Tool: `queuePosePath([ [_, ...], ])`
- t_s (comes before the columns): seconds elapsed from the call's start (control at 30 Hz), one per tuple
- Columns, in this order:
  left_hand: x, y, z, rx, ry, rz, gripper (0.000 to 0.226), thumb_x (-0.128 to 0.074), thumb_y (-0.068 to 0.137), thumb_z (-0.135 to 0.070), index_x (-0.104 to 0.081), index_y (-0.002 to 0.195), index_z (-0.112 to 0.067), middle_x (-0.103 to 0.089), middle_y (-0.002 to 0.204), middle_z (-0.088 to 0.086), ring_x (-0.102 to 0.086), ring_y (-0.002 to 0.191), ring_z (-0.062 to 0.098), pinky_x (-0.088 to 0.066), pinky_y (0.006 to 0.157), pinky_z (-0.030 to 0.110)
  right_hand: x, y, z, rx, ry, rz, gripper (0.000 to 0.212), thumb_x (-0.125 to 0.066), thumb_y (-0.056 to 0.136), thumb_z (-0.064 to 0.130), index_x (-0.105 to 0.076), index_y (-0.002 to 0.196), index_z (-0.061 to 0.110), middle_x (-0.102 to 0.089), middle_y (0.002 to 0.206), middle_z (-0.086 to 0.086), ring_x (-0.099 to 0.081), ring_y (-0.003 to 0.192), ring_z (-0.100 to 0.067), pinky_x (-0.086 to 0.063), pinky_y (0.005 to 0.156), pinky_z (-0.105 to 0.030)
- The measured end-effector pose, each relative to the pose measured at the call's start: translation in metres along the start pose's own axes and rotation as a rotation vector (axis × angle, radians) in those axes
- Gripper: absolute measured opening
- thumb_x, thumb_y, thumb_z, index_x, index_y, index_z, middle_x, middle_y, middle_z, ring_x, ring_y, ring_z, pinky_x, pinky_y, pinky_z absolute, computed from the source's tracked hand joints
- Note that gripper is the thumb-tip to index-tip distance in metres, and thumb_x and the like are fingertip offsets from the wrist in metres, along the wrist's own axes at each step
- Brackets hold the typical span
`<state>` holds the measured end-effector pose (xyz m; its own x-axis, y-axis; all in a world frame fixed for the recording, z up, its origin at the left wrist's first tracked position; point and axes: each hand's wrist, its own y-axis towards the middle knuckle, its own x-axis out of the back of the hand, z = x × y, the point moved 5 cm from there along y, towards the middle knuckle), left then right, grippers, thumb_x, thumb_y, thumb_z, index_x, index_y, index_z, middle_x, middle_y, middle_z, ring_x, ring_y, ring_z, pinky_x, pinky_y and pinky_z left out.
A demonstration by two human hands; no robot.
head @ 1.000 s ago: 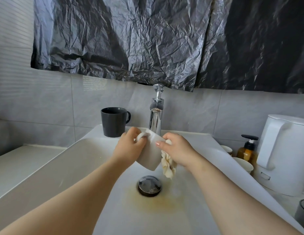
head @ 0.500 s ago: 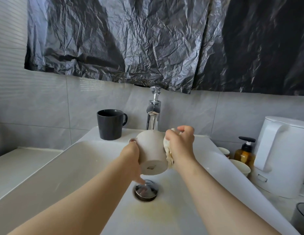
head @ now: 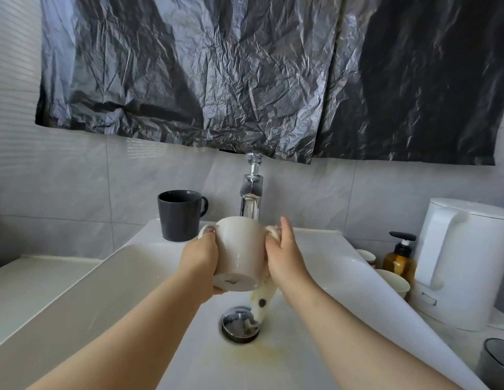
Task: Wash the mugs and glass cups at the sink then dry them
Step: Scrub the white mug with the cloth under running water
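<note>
A person's two arms, seen from a camera worn on their own head. The left forearm (head: 132, 333) and right forearm (head: 357, 333) are bare skin along their whole visible length (the bottom edge of the frame cuts both off). The left hand (head: 200, 257) and right hand (head: 284, 257) are bare too, with short nails; finer nail detail is too small to tell.

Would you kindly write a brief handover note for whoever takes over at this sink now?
Left hand grips the white mug, tilted, above the sink.
Right hand holds a cloth against the mug's side.
Black mug stands on the rim left of the faucet; pale cups sit right of the sink.
Done: unclear.
Left: finish this mug, then the others.
</note>
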<state>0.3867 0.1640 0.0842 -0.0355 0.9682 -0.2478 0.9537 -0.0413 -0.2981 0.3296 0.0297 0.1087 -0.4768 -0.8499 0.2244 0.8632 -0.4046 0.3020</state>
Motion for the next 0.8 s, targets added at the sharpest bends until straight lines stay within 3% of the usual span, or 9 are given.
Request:
queuePosePath([
  [0.1,-0.003,-0.003,-0.001,0.028,-0.075,0.053,0.019,-0.043,0.098,-0.036,-0.052,0.094,-0.021,-0.061,0.092,0.011,-0.06,0.081,0.034,-0.053,0.068,0.049,0.003,-0.004,0.014,0.133,0.109,-0.049,0.031,-0.051,0.093,0.016,-0.043,0.118,0.033,-0.049,0.127,0.012,-0.051,0.098,-0.002,-0.036,0.088,-0.021],
  [0.17,-0.001,-0.002,0.0,0.028,-0.051,0.031,0.023,-0.042,0.098,-0.038,-0.052,0.104,-0.019,-0.061,0.092,0.011,-0.06,0.081,0.034,-0.053,0.07,0.049,-0.008,-0.009,0.025,0.176,0.201,0.07,0.018,-0.053,0.089,0.019,-0.052,0.097,0.034,-0.045,0.133,0.015,-0.047,0.111,0.005,-0.037,0.098,-0.024],
  [0.23,0.0,0.0,0.003,0.041,0.001,-0.003,0.031,-0.042,0.097,-0.042,-0.052,0.111,-0.017,-0.062,0.098,0.013,-0.062,0.087,0.037,-0.053,0.075,0.052,-0.016,-0.012,0.028,0.221,0.187,0.173,0.023,-0.046,0.087,0.014,-0.062,0.092,0.03,-0.037,0.138,0.018,-0.036,0.131,0.001,-0.029,0.109,-0.02],
  [0.33,-0.006,-0.001,0.009,0.05,0.066,0.001,0.033,-0.041,0.097,-0.044,-0.051,0.113,-0.017,-0.061,0.106,0.016,-0.061,0.094,0.039,-0.052,0.071,0.05,-0.005,-0.007,0.024,0.273,-0.05,0.059,0.037,-0.04,0.095,0.001,-0.066,0.112,0.021,-0.028,0.151,0.003,-0.021,0.141,-0.005,-0.023,0.097,-0.003],
  [0.43,-0.012,-0.004,0.009,0.053,0.058,0.036,0.027,-0.041,0.097,-0.041,-0.052,0.11,-0.02,-0.061,0.105,0.014,-0.061,0.093,0.037,-0.052,0.07,0.049,0.008,-0.002,0.02,0.288,-0.164,-0.088,0.035,-0.046,0.097,0.014,-0.06,0.125,0.029,-0.048,0.138,-0.001,-0.039,0.132,-0.013,-0.03,0.087,-0.006],
  [0.53,-0.009,-0.004,0.008,0.064,0.052,0.047,0.03,-0.041,0.096,-0.04,-0.056,0.112,-0.02,-0.064,0.103,0.013,-0.063,0.085,0.034,-0.053,0.073,0.05,-0.004,-0.009,0.024,0.303,-0.462,0.006,0.033,-0.052,0.092,0.036,-0.055,0.125,0.043,-0.053,0.122,0.011,-0.048,0.117,-0.011,-0.04,0.09,-0.023],
  [0.6,-0.006,-0.006,0.007,0.057,0.082,0.043,0.029,-0.04,0.096,-0.038,-0.055,0.115,-0.02,-0.063,0.097,0.013,-0.061,0.08,0.033,-0.054,0.074,0.051,-0.017,-0.013,0.024,0.339,-0.574,0.044,0.034,-0.048,0.094,0.038,-0.052,0.127,0.042,-0.048,0.127,0.01,-0.04,0.122,-0.013,-0.041,0.095,-0.032],
  [0.7,-0.009,-0.01,0.01,0.058,0.134,0.056,0.031,-0.038,0.099,-0.041,-0.049,0.121,-0.022,-0.06,0.107,0.015,-0.062,0.088,0.036,-0.053,0.078,0.057,-0.016,-0.003,0.021,0.233,-0.513,-0.073,0.033,-0.036,0.099,0.032,-0.047,0.13,0.033,-0.035,0.144,0.005,-0.031,0.13,-0.024,-0.037,0.1,-0.038],
  [0.8,-0.015,-0.014,0.011,0.062,0.129,0.075,0.031,-0.038,0.098,-0.04,-0.05,0.119,-0.021,-0.06,0.112,0.015,-0.062,0.092,0.037,-0.05,0.082,0.062,-0.012,-0.006,0.02,0.237,-0.493,-0.033,0.035,-0.036,0.099,0.028,-0.047,0.132,0.033,-0.01,0.158,0.007,-0.019,0.141,-0.018,-0.029,0.109,-0.037],
])
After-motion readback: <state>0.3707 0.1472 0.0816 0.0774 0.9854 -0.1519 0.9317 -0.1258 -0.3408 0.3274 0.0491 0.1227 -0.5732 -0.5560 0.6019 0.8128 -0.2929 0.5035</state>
